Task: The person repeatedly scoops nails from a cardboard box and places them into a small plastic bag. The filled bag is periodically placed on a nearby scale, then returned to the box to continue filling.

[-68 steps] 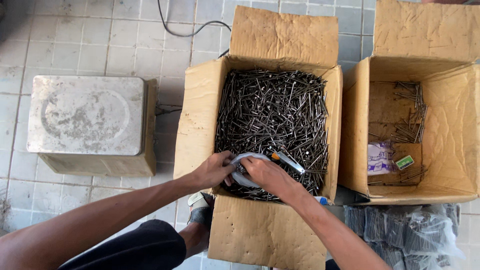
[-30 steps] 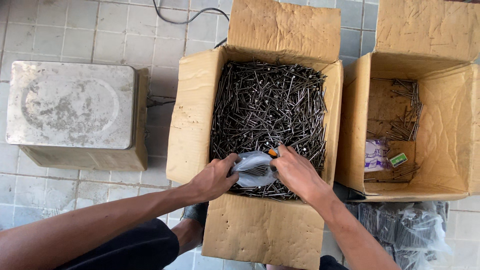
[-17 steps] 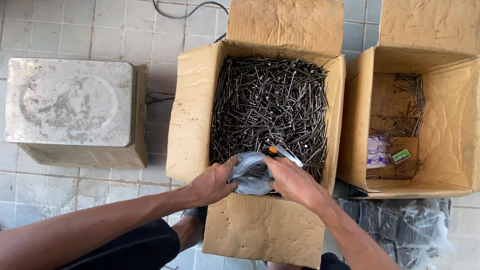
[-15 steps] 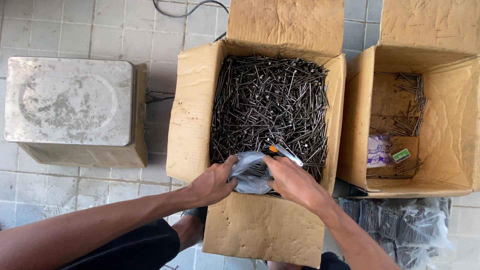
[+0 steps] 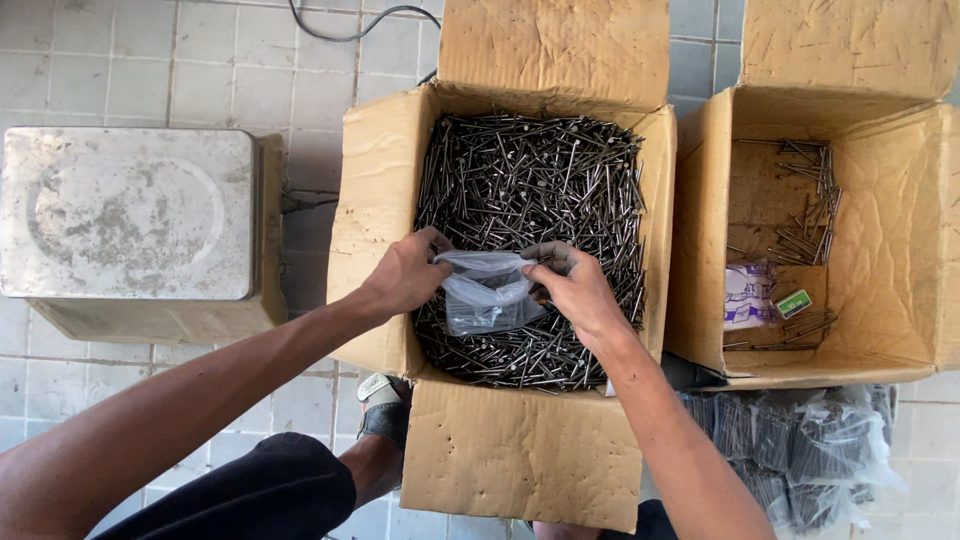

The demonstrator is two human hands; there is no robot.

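A clear plastic bag (image 5: pixel 487 295) is held open over a cardboard box (image 5: pixel 375 200) filled with long steel nails (image 5: pixel 530 180). My left hand (image 5: pixel 405 272) pinches the bag's left rim. My right hand (image 5: pixel 575 290) grips its right rim. The bag hangs just above the nails at the near end of the box; what it contains is unclear.
A second cardboard box (image 5: pixel 890 220) to the right holds a few nails and a small purple-and-white packet (image 5: pixel 745 297). Filled plastic bags of nails (image 5: pixel 800 450) lie at lower right. A worn metal platform scale (image 5: pixel 130 215) stands on the tiled floor at left. A black cable (image 5: pixel 350 22) runs along the top.
Both hands have shifted slightly toward the middle of the box and pulled the bag's mouth wider. An orange-tipped object seen earlier by my right hand no longer shows.
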